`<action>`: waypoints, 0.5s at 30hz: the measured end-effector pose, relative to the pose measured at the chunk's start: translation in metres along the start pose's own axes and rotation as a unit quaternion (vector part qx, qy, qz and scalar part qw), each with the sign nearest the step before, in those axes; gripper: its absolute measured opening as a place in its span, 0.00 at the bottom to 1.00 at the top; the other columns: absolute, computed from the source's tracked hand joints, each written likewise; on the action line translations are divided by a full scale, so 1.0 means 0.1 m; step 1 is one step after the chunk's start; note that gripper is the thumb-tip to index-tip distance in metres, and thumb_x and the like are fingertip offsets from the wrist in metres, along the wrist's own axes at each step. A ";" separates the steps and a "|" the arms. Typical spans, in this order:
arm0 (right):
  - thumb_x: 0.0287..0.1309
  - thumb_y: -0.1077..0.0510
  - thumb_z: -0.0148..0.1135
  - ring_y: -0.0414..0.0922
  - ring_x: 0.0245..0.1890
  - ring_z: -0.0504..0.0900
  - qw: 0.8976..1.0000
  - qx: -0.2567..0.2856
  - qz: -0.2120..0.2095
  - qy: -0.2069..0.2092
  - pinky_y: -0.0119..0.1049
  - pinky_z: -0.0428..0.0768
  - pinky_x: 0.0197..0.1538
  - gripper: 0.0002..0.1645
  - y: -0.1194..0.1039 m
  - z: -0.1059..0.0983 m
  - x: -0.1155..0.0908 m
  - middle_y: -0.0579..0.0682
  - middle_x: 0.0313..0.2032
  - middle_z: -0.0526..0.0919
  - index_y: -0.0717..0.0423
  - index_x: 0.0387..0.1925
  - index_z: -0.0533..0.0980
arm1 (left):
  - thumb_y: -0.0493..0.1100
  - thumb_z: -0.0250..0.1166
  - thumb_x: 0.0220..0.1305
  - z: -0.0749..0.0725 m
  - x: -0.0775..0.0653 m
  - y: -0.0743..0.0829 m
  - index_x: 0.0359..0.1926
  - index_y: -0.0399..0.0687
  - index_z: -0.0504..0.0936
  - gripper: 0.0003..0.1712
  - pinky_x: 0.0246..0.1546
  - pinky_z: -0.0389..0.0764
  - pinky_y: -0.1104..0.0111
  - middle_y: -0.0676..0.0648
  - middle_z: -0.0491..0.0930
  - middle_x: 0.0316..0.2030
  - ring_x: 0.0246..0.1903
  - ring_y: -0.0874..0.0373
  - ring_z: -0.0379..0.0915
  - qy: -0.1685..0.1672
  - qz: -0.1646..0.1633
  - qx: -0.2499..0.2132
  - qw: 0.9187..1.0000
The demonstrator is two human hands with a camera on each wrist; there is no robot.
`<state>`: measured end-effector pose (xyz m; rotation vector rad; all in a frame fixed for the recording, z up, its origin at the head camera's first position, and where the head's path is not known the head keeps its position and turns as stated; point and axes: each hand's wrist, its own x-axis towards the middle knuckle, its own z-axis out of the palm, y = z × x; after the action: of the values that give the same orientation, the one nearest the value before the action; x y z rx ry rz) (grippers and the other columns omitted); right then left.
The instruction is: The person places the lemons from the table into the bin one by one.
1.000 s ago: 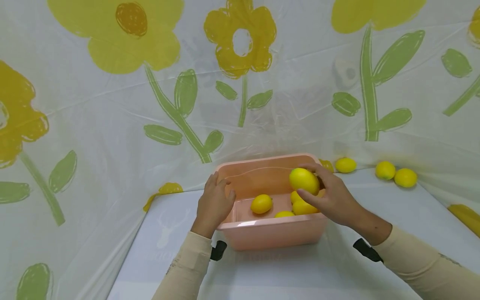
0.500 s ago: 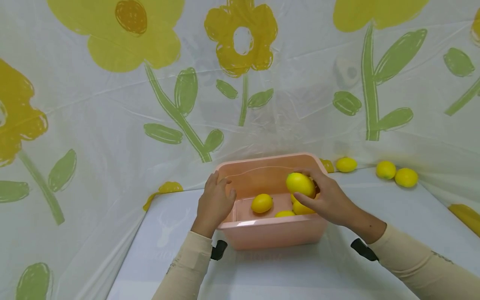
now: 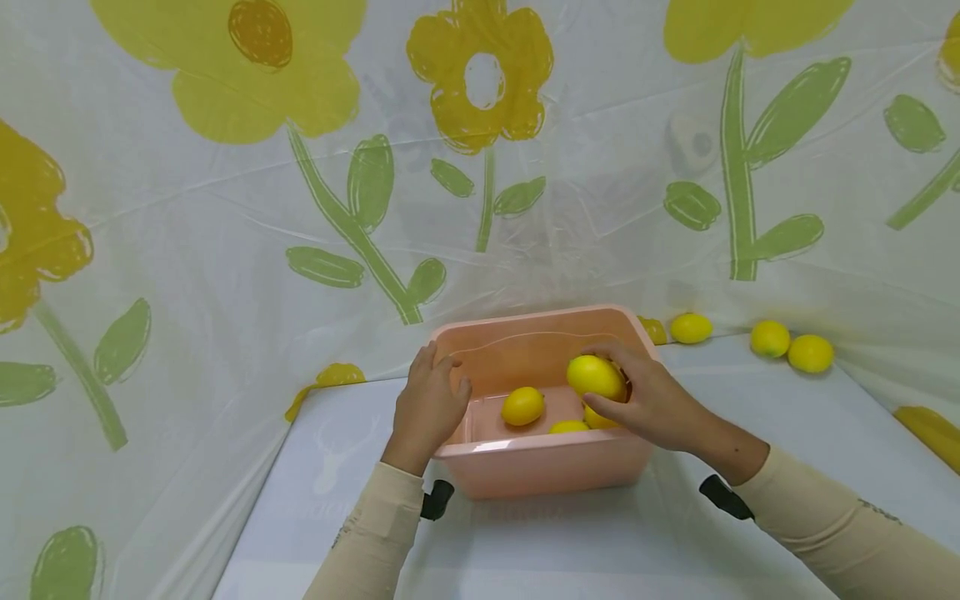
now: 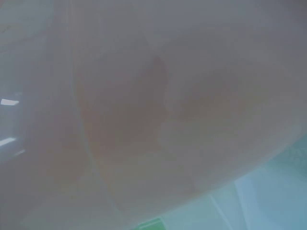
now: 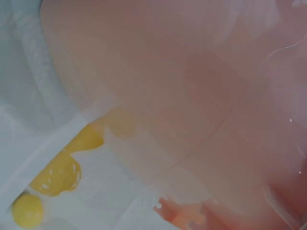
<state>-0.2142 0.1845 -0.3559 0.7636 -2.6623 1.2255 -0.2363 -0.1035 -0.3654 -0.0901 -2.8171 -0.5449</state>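
Observation:
A pink plastic basin (image 3: 555,471) stands on the white table. My left hand (image 3: 427,408) grips its left rim, with the thumb on the inner side. Between the thumb and fingers of my right hand (image 3: 656,400) is a yellow lemon (image 3: 595,377), held inside the basin near its right wall. Below that one, another lemon (image 3: 597,418) is partly covered by the hand. Two more are in the basin: a lemon (image 3: 522,407) near the middle and a lemon (image 3: 569,427) half hidden by the front rim. Both wrist views mostly show the blurred pink basin wall (image 4: 120,120).
Behind the basin's right end lies a lemon (image 3: 691,328) at the table's back edge. Farther right, a lemon (image 3: 769,339) and another lemon (image 3: 811,354) sit side by side. A flower-printed white curtain (image 3: 585,217) hangs behind the table (image 3: 315,517).
My right hand has moved slightly left and down with its lemon, deeper into the basin, covering more of the lemons below. My left hand has stayed on the rim.

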 end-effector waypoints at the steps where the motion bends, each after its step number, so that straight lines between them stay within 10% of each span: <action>1: 0.52 0.47 0.64 0.40 0.38 0.73 1.000 -0.003 0.000 -0.001 0.33 0.78 0.40 0.29 0.00 0.00 0.00 0.36 0.46 0.72 0.37 0.55 0.65 | 0.52 0.52 0.62 0.00 0.00 0.00 0.54 0.50 0.77 0.22 0.52 0.73 0.48 0.41 0.57 0.68 0.68 0.48 0.51 0.000 0.000 -0.001 1.000; 15: 0.52 0.46 0.64 0.38 0.40 0.72 0.999 -0.030 0.008 -0.010 0.34 0.77 0.43 0.28 -0.02 0.02 0.00 0.35 0.48 0.72 0.40 0.55 0.66 | 0.52 0.53 0.62 0.01 0.01 -0.01 0.54 0.50 0.76 0.22 0.53 0.72 0.48 0.41 0.57 0.68 0.69 0.48 0.50 -0.001 0.001 -0.004 1.000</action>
<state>-0.2132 0.1823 -0.3560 0.7505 -2.7142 1.1413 -0.2376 -0.1038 -0.3667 -0.0959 -2.8175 -0.5555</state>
